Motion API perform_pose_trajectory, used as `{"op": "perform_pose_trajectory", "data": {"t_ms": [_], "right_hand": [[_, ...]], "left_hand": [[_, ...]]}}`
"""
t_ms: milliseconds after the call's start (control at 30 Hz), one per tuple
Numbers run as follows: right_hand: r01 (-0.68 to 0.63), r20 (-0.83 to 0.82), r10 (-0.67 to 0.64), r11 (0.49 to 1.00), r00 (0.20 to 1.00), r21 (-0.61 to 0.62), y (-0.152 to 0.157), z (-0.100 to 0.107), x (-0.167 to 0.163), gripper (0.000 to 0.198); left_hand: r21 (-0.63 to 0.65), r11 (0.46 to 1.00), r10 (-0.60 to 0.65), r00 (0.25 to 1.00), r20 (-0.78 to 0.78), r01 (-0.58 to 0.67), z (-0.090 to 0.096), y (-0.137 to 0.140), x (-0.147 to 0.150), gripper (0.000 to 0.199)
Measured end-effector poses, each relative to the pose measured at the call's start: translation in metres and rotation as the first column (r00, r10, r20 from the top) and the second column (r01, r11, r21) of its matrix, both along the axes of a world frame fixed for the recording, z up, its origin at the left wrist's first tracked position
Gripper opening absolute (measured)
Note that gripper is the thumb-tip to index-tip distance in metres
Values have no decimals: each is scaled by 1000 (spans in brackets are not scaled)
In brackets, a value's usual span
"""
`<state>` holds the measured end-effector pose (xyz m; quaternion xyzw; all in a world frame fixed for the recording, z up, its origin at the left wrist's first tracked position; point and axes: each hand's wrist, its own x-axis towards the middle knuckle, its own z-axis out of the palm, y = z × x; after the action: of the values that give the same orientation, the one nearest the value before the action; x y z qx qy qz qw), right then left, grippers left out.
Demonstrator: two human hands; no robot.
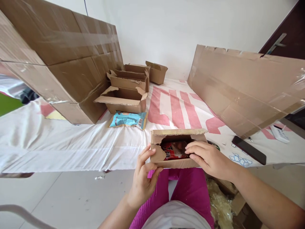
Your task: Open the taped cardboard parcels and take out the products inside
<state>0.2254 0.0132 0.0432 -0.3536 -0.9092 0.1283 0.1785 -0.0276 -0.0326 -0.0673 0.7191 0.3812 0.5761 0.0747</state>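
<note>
In front of me at the table's near edge sits a small cardboard box [177, 163], its top open and its flaps torn. Inside lies a red printed packet [175, 149] with dark food showing through. My left hand [145, 173] grips the box's left end, thumb low at the front and fingers along the side. Over the right end, my right hand [205, 157] has its fingers closed at the packet's right end; its fingertips are partly hidden. A blue snack bag [128, 119] lies flat beyond the box, to the left.
Several open cardboard boxes [126, 106] stand in a row behind the blue bag. Large taped cartons [71, 70] form a wall at left, and a cardboard panel [238, 86] stands at right. A phone [249, 150] and a white device [280, 133] lie right. Plastic wrap [219, 203] is below.
</note>
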Motion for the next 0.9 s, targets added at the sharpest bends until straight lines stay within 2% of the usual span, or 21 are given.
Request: {"op": "perform_pose_trajectory", "data": {"t_ms": [133, 233, 433, 567, 667, 733, 800, 900], "right_hand": [[-89, 166, 127, 972, 978, -220, 9, 9, -13, 36], [-151, 236, 225, 943, 945, -296, 14, 10, -24, 42], [-306, 168, 368, 901, 914, -308, 6, 6, -45, 91], [-323, 140, 357, 921, 924, -217, 0, 4, -54, 106], [-328, 160, 359, 926, 920, -188, -2, 4, -56, 102], [-302, 143, 331, 933, 933, -195, -1, 5, -55, 88], [-206, 121, 234, 956, 965, -209, 2, 7, -52, 67], [-15, 184, 56, 976, 981, -218, 10, 10, -43, 42]], "left_hand": [[20, 1000, 2, 1000, -23, -1, -5, -4, 0, 45], [-20, 999, 39, 998, -51, -40, -6, -7, 1, 44], [-15, 998, 61, 997, -46, -62, -9, -9, 3, 41], [-5, 998, 60, 994, -96, -61, -8, -8, 0, 47], [-40, 995, 88, 982, -165, -96, -6, -5, -4, 58], [-91, 987, 117, 978, -172, -134, -7, -2, -6, 70], [-141, 978, 136, 980, -147, -156, -9, 0, -9, 74], [-179, 968, 153, 979, -131, -175, -14, 2, -12, 68]]}}
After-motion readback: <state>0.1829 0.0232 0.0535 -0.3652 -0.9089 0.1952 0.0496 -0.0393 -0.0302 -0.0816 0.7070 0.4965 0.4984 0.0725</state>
